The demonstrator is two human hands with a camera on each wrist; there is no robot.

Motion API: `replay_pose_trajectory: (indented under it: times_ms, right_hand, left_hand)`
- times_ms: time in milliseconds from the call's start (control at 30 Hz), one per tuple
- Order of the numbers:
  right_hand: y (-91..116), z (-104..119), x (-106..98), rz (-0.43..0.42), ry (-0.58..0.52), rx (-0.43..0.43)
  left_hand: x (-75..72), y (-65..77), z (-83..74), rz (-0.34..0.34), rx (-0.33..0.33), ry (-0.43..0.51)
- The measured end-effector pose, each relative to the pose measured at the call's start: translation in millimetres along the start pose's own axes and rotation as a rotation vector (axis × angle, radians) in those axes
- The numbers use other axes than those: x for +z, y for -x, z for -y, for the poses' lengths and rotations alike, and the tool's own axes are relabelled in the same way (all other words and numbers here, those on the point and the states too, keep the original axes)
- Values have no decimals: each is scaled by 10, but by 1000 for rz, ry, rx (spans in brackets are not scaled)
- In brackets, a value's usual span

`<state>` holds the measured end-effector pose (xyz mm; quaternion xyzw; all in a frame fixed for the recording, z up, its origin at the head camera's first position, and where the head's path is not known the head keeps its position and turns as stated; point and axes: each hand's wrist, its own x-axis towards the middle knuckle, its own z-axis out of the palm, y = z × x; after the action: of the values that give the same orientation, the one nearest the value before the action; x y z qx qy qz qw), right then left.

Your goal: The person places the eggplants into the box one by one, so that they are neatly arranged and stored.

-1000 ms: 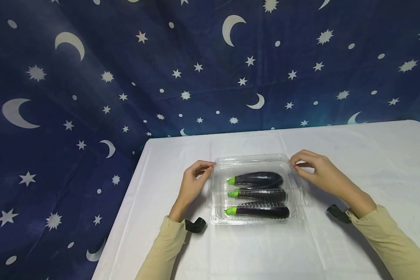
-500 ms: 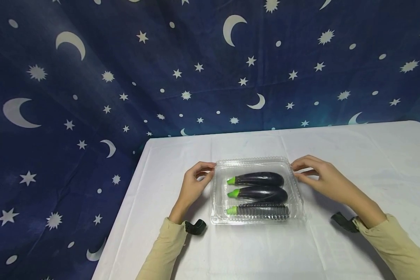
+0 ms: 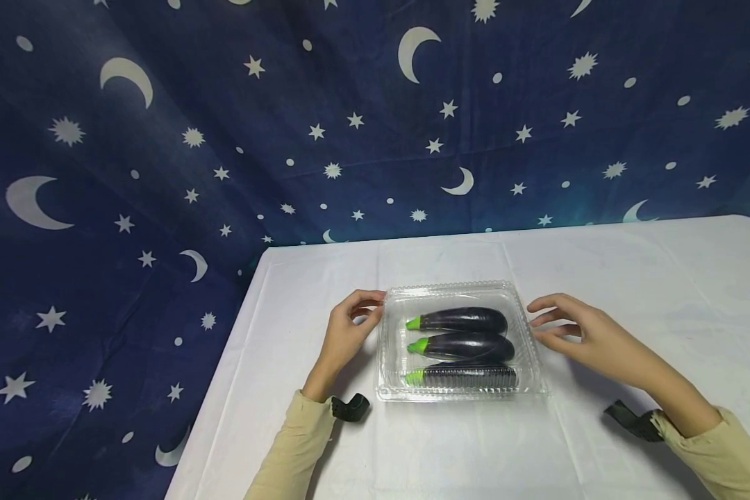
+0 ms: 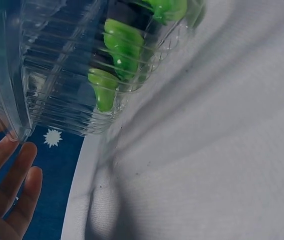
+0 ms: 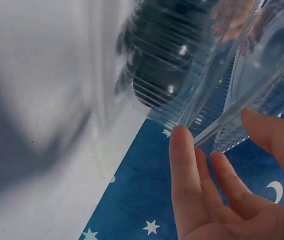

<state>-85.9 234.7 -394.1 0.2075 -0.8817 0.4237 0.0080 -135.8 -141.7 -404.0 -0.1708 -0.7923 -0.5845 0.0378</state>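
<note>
A clear plastic clamshell container (image 3: 459, 290) lies on the table between the hands, its lid down over the base in the head view. Inside, three dark eggplants (image 3: 465, 319) with green stem ends lie in a row, the front one partly blurred by the ribbed plastic. The left hand (image 3: 348, 326) pinches the container's far left corner; in the left wrist view its fingertips are at the plastic edge and other fingers (image 4: 26, 190) extend free. Just off the container's right side, the right hand (image 3: 575, 333) has loose, slightly bent fingers and holds nothing.
White cloth (image 3: 462, 458) covers the table. A dark blue curtain (image 3: 375, 125) with moons and stars hangs behind and to the left. Black straps (image 3: 350, 407) sit at both wrists, beside beige sleeves (image 3: 294, 444).
The lid has come down onto the base. The right hand has let go of the lid edge and moved right and nearer the person; the left hand has stayed at its corner.
</note>
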Motion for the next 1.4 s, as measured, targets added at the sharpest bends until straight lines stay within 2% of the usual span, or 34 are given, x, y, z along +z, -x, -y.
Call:
replay_pose_trajectory:
  times_ms: [133, 367, 600, 700, 900, 1133, 1400]
  right_hand:
    - [44, 32, -1, 26, -4, 22]
    - [137, 55, -10, 85, -42, 64]
    - [214, 28, -33, 218, -133, 136]
    - [238, 15, -37, 253, -177, 131]
    - [270, -16, -15, 275, -234, 80]
    - [280, -77, 38, 303, -319, 73]
    - [298, -68, 71, 296, -416, 54]
  left_hand:
    - [1, 7, -11, -1, 1, -6]
    - [26, -36, 322, -24, 23, -30]
    - [36, -20, 305, -36, 36, -61]
    - [39, -23, 304, -35, 40, -59]
    - [45, -24, 306, -39, 32, -54]
    - [49, -14, 294, -48, 30, -69]
    - [11, 18, 236, -28, 14, -131]
